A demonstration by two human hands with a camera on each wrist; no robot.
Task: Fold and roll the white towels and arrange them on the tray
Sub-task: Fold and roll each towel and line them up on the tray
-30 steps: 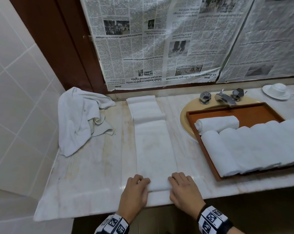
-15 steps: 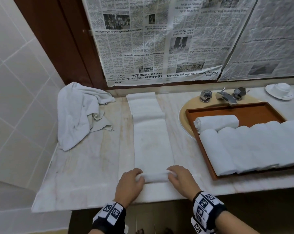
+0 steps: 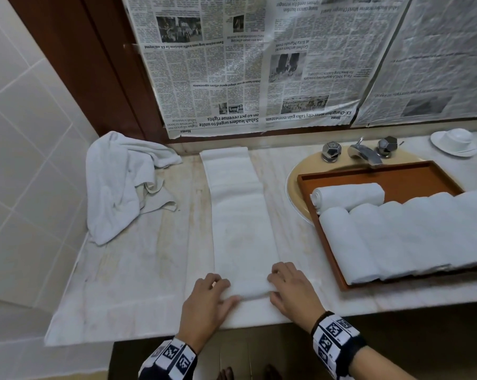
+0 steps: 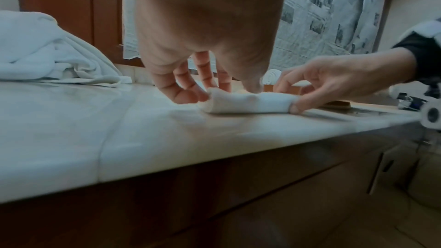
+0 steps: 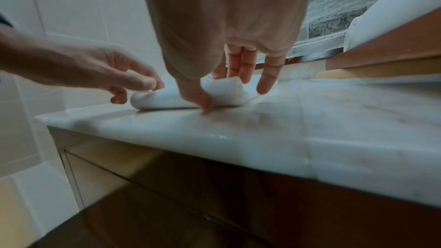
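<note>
The counter point(image 3: 138, 270) looks like polished marble — pale, veined, faintly glossy. The folded towel point(image 3: 242, 229) on it is soft matt white cloth, as are the rolled towels point(image 3: 412, 237) and the crumpled towel point(image 3: 116, 185). The tray point(image 3: 412, 176) looks like smooth reddish-brown wood. The tap point(image 3: 364, 154) is shiny chromed metal. Creased matt newspaper point(image 3: 248, 64) hangs behind — the wall tiles point(image 3: 20, 133) are smooth and glazed.

Left hand point(image 3: 205, 300): palm down, fingers curled, thumb tucked under near side.
Right hand point(image 3: 292, 290): palm down, same pose.
Wrists: banded, side by side, near edge.
</note>
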